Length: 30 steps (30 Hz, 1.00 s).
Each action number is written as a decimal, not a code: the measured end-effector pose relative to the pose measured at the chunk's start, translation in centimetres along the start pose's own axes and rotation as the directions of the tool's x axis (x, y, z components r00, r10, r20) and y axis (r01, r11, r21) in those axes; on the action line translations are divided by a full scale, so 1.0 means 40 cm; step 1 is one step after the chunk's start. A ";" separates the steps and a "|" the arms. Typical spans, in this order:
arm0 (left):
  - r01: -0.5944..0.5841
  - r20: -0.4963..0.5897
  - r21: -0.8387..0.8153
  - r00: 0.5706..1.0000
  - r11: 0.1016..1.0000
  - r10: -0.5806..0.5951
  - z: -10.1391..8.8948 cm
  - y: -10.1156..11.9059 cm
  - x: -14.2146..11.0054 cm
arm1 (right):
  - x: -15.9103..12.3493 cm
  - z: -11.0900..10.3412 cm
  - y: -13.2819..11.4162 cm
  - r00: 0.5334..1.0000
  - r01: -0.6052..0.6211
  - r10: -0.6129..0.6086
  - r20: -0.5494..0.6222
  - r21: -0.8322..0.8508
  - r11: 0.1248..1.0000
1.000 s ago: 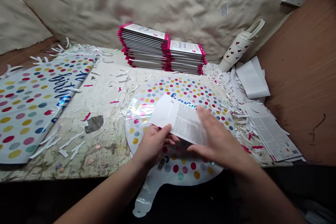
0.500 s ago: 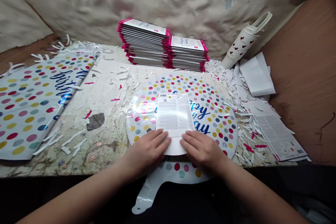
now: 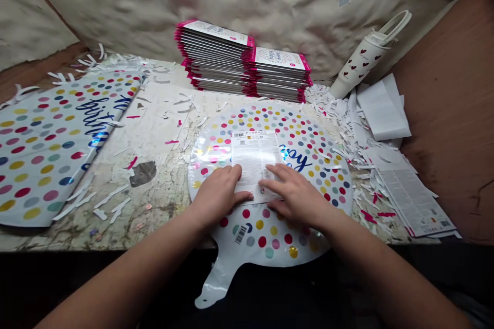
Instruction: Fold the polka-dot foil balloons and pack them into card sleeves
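Observation:
A printed card packet (image 3: 254,157), white with small text and a barcode, lies flat on a round foil balloon (image 3: 270,239). The balloon is deflated, has coloured dots and blue lettering, and its tail hangs over the table's front edge. My left hand (image 3: 219,190) rests on the packet's near left side, thumb stretched along the near edge. On the near right side, my right hand (image 3: 295,193) lies with its fingers spread. Both hands are open and press on the packet rather than grasp it. Part of the lettering is hidden under the packet.
Pink-edged packets stand in two stacks (image 3: 247,69) at the back. A folded dotted balloon sheet (image 3: 50,146) lies left. At right are a tilted white tumbler (image 3: 357,64), paper shreds (image 3: 335,123), white backing paper (image 3: 382,110) and more printed cards (image 3: 411,195).
The packet was held in the air, then laid on the balloon and turned upright. Its plain rounded flap stuck out toward me half a second ago and no longer does. My right fingers have spread.

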State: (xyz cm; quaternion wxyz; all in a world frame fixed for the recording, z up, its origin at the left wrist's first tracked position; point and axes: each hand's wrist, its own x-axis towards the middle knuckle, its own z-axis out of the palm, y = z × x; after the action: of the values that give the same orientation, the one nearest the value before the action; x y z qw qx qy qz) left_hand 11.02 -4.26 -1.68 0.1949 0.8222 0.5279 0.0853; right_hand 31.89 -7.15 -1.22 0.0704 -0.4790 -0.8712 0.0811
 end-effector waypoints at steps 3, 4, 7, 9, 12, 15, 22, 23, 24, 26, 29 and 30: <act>-0.019 -0.070 -0.091 0.997 0.996 0.013 -0.017 0.004 -0.019 | -0.003 0.012 -0.017 0.988 0.117 -0.097 0.121 -0.167 0.979; -0.018 -0.095 -0.151 0.995 0.988 0.003 -0.024 0.012 -0.033 | -0.003 0.015 -0.023 0.990 0.107 -0.082 0.117 -0.229 0.968; 0.099 0.169 -0.481 0.985 0.871 -0.019 -0.035 0.043 -0.077 | -0.001 0.008 -0.037 0.991 0.122 -0.130 -0.001 -0.341 0.932; 0.345 0.465 -0.716 0.884 0.607 0.047 -0.029 0.057 -0.094 | -0.001 -0.008 -0.049 0.969 0.163 -0.219 -0.112 -0.373 0.913; 0.480 0.481 -0.875 0.877 0.059 0.001 -0.005 0.061 -0.090 | -0.006 -0.030 -0.071 0.898 0.211 -0.331 -0.290 -0.377 0.902; 0.366 0.407 -0.906 0.892 -0.210 -0.199 0.015 0.058 -0.071 | -0.013 -0.030 -0.093 0.828 0.232 -0.363 -0.427 -0.329 0.915; 0.297 0.548 -0.708 0.803 -0.641 -0.233 0.021 0.079 -0.066 | -0.018 -0.006 -0.112 0.813 0.196 -0.318 -0.488 -0.285 0.938; 0.286 0.509 -0.741 0.830 -0.608 -0.230 0.024 0.076 -0.069 | -0.019 -0.005 -0.110 0.822 0.190 -0.307 -0.480 -0.278 0.942; 0.270 0.445 -0.807 0.863 -0.526 -0.240 0.028 0.072 -0.072 | -0.021 -0.005 -0.107 0.833 0.188 -0.293 -0.469 -0.257 0.948; 0.227 0.301 -0.933 0.917 -0.279 -0.261 0.037 0.057 -0.077 | -0.023 -0.006 -0.099 0.874 0.204 -0.238 -0.423 -0.125 0.971; 0.241 0.246 -0.969 0.942 -0.049 -0.230 0.045 0.039 -0.084 | -0.014 -0.004 -0.094 0.932 0.154 -0.076 -0.354 0.197 0.968; 0.254 0.253 -0.967 0.942 -0.026 -0.221 0.045 0.038 -0.086 | -0.006 -0.001 -0.097 0.937 0.122 -0.027 -0.348 0.255 0.959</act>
State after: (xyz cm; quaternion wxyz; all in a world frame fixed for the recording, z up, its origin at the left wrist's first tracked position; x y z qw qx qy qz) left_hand 11.44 -8.32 -2.48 0.7287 0.3495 0.4465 0.3839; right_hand 28.84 -9.39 -0.39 0.2882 -0.4378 -0.8441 0.1132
